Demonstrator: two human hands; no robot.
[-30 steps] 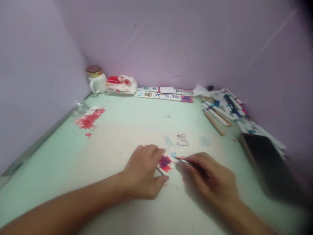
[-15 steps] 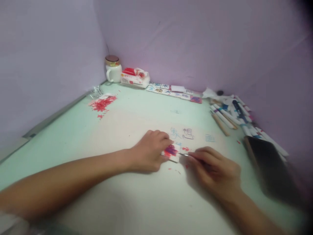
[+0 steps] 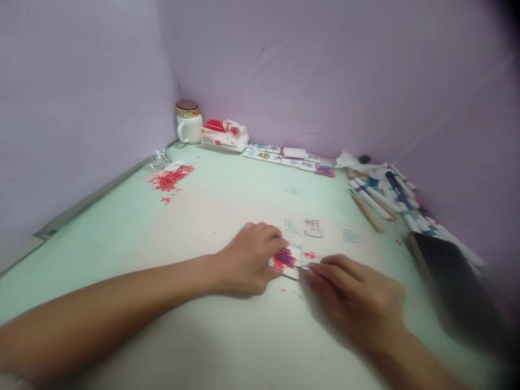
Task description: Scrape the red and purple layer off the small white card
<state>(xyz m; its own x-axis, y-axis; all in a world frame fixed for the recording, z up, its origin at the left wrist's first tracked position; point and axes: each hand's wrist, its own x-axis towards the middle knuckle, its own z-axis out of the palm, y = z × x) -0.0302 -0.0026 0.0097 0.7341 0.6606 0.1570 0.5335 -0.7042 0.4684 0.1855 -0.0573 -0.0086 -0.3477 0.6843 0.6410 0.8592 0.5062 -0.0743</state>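
Observation:
My left hand is closed on the left side of a small white block, its top smeared red and purple. It presses the block against the table. In my right hand is a thin, metal-tipped carving knife, held like a pen. The knife's tip meets the block's right part; most of its handle is hidden by my fingers. Red crumbs lie beside the block. Behind it, characters in blue and purple ink are written on the table.
A dark phone and a heap of markers lie to the right. Along the back stand a white lidded mug, a wipes pack and rows of lettered tiles. Red shavings are piled at left.
The camera view has tilted up slightly, so the scene sits lower. My right hand has brought the knife tip a little leftward against the block. My left hand keeps its hold.

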